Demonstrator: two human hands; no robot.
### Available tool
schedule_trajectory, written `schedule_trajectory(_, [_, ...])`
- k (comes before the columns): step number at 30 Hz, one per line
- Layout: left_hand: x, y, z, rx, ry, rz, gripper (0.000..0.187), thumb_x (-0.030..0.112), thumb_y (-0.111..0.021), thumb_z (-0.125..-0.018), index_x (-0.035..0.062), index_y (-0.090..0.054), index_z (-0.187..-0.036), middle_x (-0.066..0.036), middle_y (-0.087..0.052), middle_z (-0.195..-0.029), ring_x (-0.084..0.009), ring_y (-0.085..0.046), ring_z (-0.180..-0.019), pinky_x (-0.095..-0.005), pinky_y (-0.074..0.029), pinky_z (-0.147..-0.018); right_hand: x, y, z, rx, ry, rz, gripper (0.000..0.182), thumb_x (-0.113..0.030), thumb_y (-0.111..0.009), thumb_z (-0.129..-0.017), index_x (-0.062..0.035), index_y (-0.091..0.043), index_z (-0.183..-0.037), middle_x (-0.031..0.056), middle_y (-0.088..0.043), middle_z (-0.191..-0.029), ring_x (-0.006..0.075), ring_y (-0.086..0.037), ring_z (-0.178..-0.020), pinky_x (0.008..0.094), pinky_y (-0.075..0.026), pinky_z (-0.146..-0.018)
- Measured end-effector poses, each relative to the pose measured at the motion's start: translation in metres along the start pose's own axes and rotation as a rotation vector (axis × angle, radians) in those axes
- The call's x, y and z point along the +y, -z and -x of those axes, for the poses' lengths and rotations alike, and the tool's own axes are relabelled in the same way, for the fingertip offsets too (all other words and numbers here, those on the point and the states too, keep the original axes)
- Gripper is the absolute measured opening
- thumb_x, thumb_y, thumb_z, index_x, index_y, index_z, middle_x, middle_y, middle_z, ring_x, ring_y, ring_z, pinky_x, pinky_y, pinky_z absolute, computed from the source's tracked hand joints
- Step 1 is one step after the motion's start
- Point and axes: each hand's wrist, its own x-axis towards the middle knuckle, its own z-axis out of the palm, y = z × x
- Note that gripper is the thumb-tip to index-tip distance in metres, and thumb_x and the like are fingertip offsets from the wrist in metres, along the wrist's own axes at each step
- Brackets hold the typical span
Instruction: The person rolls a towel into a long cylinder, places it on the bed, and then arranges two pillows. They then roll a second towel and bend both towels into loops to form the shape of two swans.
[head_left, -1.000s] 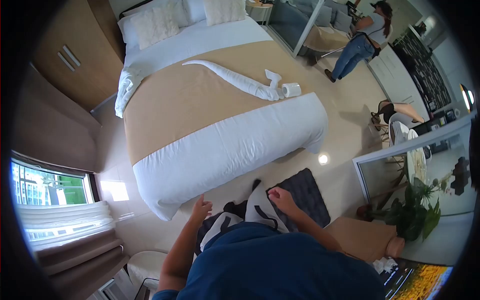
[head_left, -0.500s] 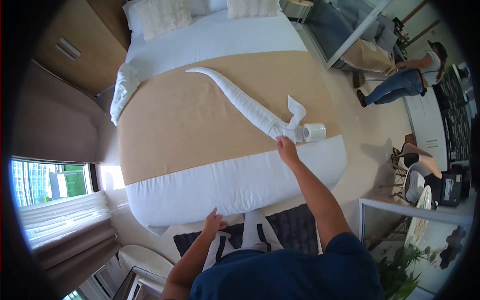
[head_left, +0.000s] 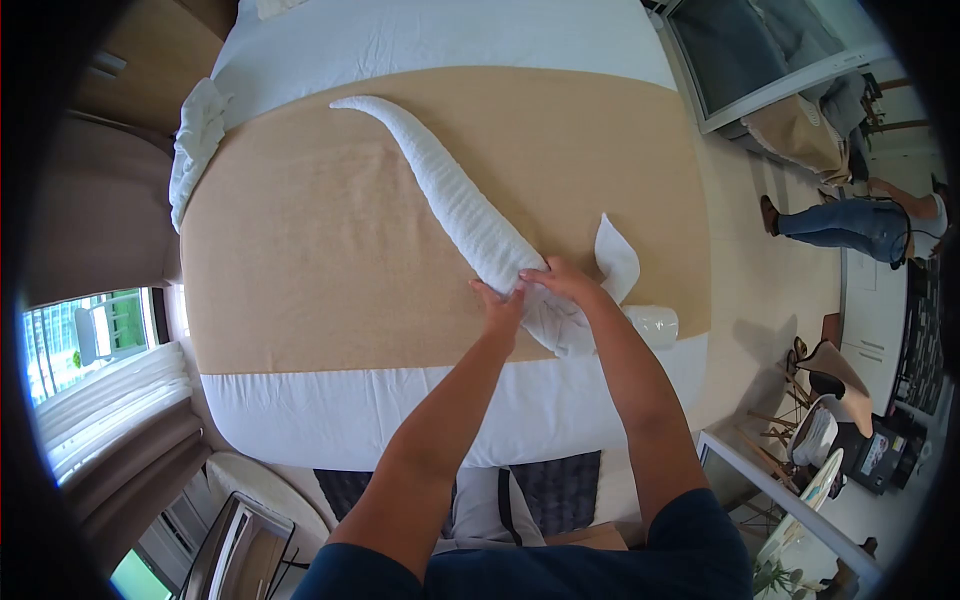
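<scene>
A long white towel [head_left: 440,190], rolled and tapering to a curved tip, lies diagonally across the tan bed runner [head_left: 300,250]. Its thick end is bunched, and a pointed white flap [head_left: 617,262] stands out beside it. My right hand [head_left: 562,281] grips the top of the roll near this end, fingers pressed on the cloth. Close by, my left hand [head_left: 500,308] holds the roll's near side with thumb and finger; part of its grip is hidden. A toilet paper roll [head_left: 655,326] sits right of the bunched end, partly behind my right forearm.
White bedding [head_left: 330,410] shows along the bed's near edge, above a dark rug [head_left: 560,490]. Crumpled white cloth [head_left: 198,135] hangs at the bed's left corner. Another person [head_left: 870,225] stands at the far right. A glass partition frame [head_left: 790,505] stands at the lower right.
My left hand has come up from beside the bed onto the towel. The right hand has shifted left along the roll. My view has moved closer over the bed.
</scene>
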Motion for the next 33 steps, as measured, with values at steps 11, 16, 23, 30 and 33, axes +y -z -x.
schedule_trajectory(11, [0.024, 0.004, 0.036, -0.109, 0.132, 0.4, 0.06, 0.046, -0.043, -0.093, 0.0157, -0.023, -0.14, -0.013, -0.042, -0.131, -0.0281, -0.046, -0.116, -0.0435, -0.04, -0.097, 0.002, -0.031, 0.005, -0.243, -0.222, -0.982, 0.066, -0.056, -0.051, -0.085, -0.0001, -0.05, -0.12, 0.013, -0.06, -0.109, 0.0224, -0.062, -0.09, 0.0355, -0.051, -0.078])
schedule_trajectory(16, [0.008, 0.041, 0.039, -0.088, 0.058, 0.205, 0.067, 0.056, -0.037, -0.091, 0.0028, -0.036, -0.132, -0.015, -0.048, -0.123, -0.0246, -0.049, -0.11, -0.0355, -0.042, -0.092, -0.014, -0.063, 0.039, -0.214, -0.247, -1.257, 0.069, -0.06, -0.044, -0.086, -0.0028, -0.047, -0.125, 0.0129, -0.059, -0.114, 0.0242, -0.059, -0.101, 0.0399, -0.048, -0.087])
schedule_trajectory(23, [0.041, 0.127, 0.085, 0.138, -0.183, -0.2, 0.051, 0.042, -0.04, -0.095, -0.0024, -0.053, -0.115, -0.013, -0.062, -0.087, -0.023, -0.058, -0.074, -0.0379, -0.046, -0.068, -0.064, -0.124, 0.089, -0.56, -0.189, -1.372, 0.067, -0.058, -0.046, -0.086, -0.0036, -0.047, -0.125, 0.0135, -0.058, -0.116, 0.0261, -0.058, -0.102, 0.0417, -0.046, -0.09])
schedule_trajectory(30, [0.032, 0.241, 0.177, 0.238, -0.361, -0.983, 0.057, 0.035, -0.055, -0.086, -0.0038, -0.04, -0.125, -0.024, -0.062, -0.093, -0.0374, -0.061, -0.089, -0.0415, -0.047, -0.077, -0.089, -0.257, 0.111, -0.432, -0.139, -1.309, 0.055, -0.047, -0.051, -0.089, -0.0057, -0.042, -0.125, 0.0094, -0.058, -0.111, 0.0215, -0.058, -0.1, 0.0374, -0.048, -0.086])
schedule_trajectory(33, [0.025, 0.275, 0.184, 0.225, -0.454, -1.039, 0.095, 0.041, -0.071, -0.07, -0.0029, -0.02, -0.136, -0.024, -0.061, -0.102, -0.0397, -0.059, -0.096, -0.0426, -0.047, -0.083, -0.102, -0.288, 0.12, -0.439, -0.152, -1.299, 0.063, -0.045, -0.055, -0.087, -0.0032, -0.035, -0.128, 0.0104, -0.054, -0.115, 0.0219, -0.057, -0.1, 0.0378, -0.049, -0.084])
